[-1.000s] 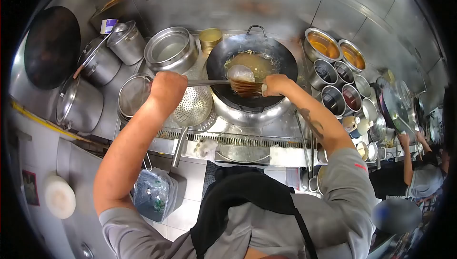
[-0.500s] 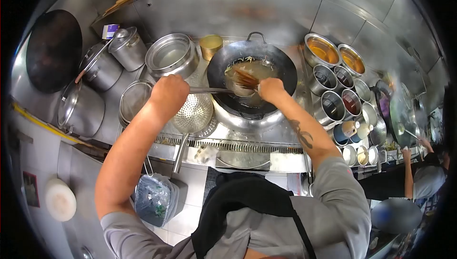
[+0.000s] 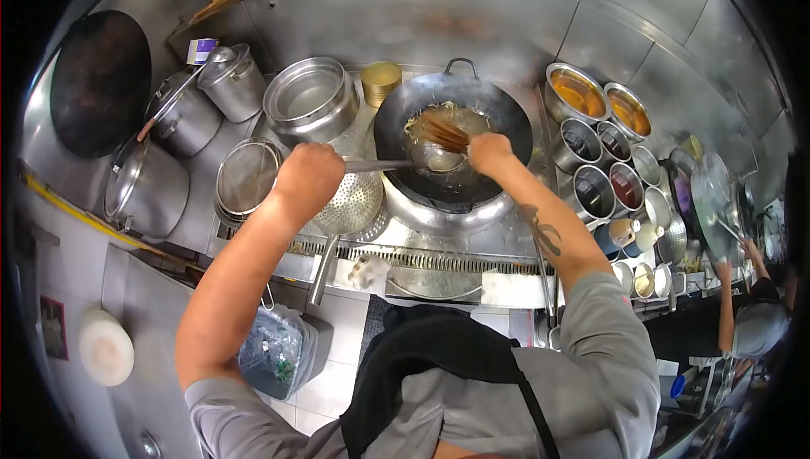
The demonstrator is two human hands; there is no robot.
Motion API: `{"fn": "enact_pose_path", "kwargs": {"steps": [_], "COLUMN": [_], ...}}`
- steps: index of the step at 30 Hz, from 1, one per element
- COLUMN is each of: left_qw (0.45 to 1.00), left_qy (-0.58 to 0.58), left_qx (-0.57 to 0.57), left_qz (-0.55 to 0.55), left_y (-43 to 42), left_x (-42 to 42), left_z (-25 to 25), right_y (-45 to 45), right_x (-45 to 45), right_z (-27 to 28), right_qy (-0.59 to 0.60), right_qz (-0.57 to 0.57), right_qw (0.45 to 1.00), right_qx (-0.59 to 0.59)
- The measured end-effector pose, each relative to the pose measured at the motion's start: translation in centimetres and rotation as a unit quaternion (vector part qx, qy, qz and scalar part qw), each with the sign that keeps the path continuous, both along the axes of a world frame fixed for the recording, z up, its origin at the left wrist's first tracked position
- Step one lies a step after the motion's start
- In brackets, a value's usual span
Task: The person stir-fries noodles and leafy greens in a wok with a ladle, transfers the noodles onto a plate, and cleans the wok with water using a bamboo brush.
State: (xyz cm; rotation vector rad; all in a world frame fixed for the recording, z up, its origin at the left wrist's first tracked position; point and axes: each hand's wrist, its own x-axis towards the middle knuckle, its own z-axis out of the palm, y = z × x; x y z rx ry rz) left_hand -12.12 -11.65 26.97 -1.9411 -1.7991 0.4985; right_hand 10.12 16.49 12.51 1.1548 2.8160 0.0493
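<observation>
My left hand point(image 3: 310, 179) is closed around the long handle of a metal ladle point(image 3: 380, 166), whose bowl sits inside the black wok point(image 3: 504, 109). A bamboo wok brush point(image 3: 444, 132) is gripped in my right hand point(image 3: 491, 155), its bristles over the ladle's bowl. Cloudy liquid with pale strands lies in the wok. Below my left hand, a perforated strainer point(image 3: 353, 204) rests on the stove top, its handle toward me. A round mesh sieve point(image 3: 248, 176) stands to the left of that hand.
Lidded pots point(image 3: 148, 189) and a wide metal pot point(image 3: 310, 100) stand left. A gold tin point(image 3: 381, 81) is behind the wok. Several sauce containers point(image 3: 591, 193) and bowls of orange liquid point(image 3: 578, 92) crowd the right. A lined bin point(image 3: 283, 353) is below; a co-worker point(image 3: 755, 328) is far right.
My brush and ladle have shifted slightly within the wok, with both grips kept. The whole view has moved a little. A dark blurred round shape at lower right is gone.
</observation>
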Motion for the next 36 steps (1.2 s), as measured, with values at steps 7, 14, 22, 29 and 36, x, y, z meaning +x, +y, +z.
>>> {"fn": "enact_pose_path", "kwargs": {"steps": [7, 14, 22, 29, 36], "left_qw": [0.997, 0.807, 0.890, 0.920, 0.924], "left_qy": [0.006, -0.537, -0.433, -0.329, -0.326], "left_qx": [0.075, -0.111, 0.011, 0.020, 0.007], "left_qz": [-0.006, 0.222, 0.142, 0.212, 0.200], "left_y": [0.0, -4.3, -7.9, -6.3, -4.8], "left_x": [-1.1, -5.3, -2.7, -1.4, -0.3], "left_z": [-1.2, -8.5, -12.7, -12.5, -9.2], "right_y": [2.8, 3.4, 3.6, 0.7, 1.1], "right_x": [2.0, 0.9, 3.6, 6.2, 6.9], "right_z": [2.2, 1.7, 3.7, 7.9, 4.4], "right_qy": [0.011, 0.077, -0.213, 0.117, 0.061], "right_qz": [-0.060, 0.076, 0.093, 0.014, -0.066], "right_qw": [0.997, 0.989, 0.973, 0.990, 0.996], "right_qx": [-0.039, 0.099, 0.011, 0.073, -0.019]}}
